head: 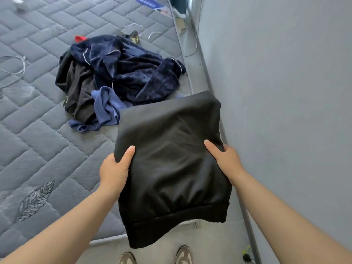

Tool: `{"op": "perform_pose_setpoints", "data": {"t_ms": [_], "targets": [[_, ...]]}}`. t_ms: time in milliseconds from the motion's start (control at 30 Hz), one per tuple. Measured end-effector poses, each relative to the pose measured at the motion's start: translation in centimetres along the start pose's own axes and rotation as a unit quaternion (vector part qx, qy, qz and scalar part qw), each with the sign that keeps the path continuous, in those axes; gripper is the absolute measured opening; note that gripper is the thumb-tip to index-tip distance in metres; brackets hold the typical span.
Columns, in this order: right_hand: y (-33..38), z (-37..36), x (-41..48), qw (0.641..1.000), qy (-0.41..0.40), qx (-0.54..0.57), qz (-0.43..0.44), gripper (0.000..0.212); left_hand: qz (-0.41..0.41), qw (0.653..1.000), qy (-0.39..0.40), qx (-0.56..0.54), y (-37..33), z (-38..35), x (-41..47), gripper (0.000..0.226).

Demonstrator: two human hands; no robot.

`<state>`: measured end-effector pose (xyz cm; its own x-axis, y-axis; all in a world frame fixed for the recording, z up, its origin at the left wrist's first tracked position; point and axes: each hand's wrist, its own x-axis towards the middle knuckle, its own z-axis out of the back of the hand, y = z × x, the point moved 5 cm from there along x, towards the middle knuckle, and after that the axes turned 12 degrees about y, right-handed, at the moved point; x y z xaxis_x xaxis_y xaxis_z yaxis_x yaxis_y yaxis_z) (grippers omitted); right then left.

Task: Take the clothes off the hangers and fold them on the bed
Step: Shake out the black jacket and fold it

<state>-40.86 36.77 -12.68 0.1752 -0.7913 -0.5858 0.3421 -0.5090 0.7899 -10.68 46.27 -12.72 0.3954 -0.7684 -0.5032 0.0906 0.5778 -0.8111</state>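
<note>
The left hand (114, 168) grips the left edge of the folded black garment (171, 164) and the right hand (226, 161) grips its right edge, each with the thumb on top of the cloth and the fingers hidden beneath it. The garment is held in the air over the near edge of the bed (38, 130), close to the wall (285, 92), its ribbed hem hanging toward the person. A loose pile of clothes (118, 77), dark blue, black and lighter blue, lies on the bed beyond the garment
</note>
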Motion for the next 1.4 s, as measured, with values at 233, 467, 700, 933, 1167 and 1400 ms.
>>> {"op": "perform_pose_setpoints", "data": {"t_ms": [233,467,700,933,1167,1400], "targets": [[16.2,2.8,-7.3,0.990,-0.027,-0.062,0.127,0.025,-0.132,0.990,-0.039,-0.026,-15.2,5.7,-5.5,0.030],[33.0,6.1,-18.1,0.950,-0.085,-0.111,0.280,0.027,-0.278,0.956,-0.090,-0.039,-31.1,12.3,-14.4,0.032],[46.6,9.4,-31.3,0.894,-0.116,-0.089,0.423,0.028,-0.408,0.900,-0.136,-0.073,-44.9,17.8,-25.4,0.039],[54.8,11.7,-41.5,0.837,-0.139,-0.072,0.525,0.035,-0.516,0.838,-0.161,-0.075,-54.1,21.2,-35.2,0.041],[60.7,11.8,-46.1,0.795,-0.161,-0.060,0.582,0.036,-0.572,0.794,-0.188,-0.086,-59.0,24.8,-40.3,0.042],[63.9,6.7,-47.5,0.774,-0.146,-0.052,0.613,0.037,-0.591,0.772,-0.221,-0.082,-59.2,30.9,-41.6,0.041]]}}
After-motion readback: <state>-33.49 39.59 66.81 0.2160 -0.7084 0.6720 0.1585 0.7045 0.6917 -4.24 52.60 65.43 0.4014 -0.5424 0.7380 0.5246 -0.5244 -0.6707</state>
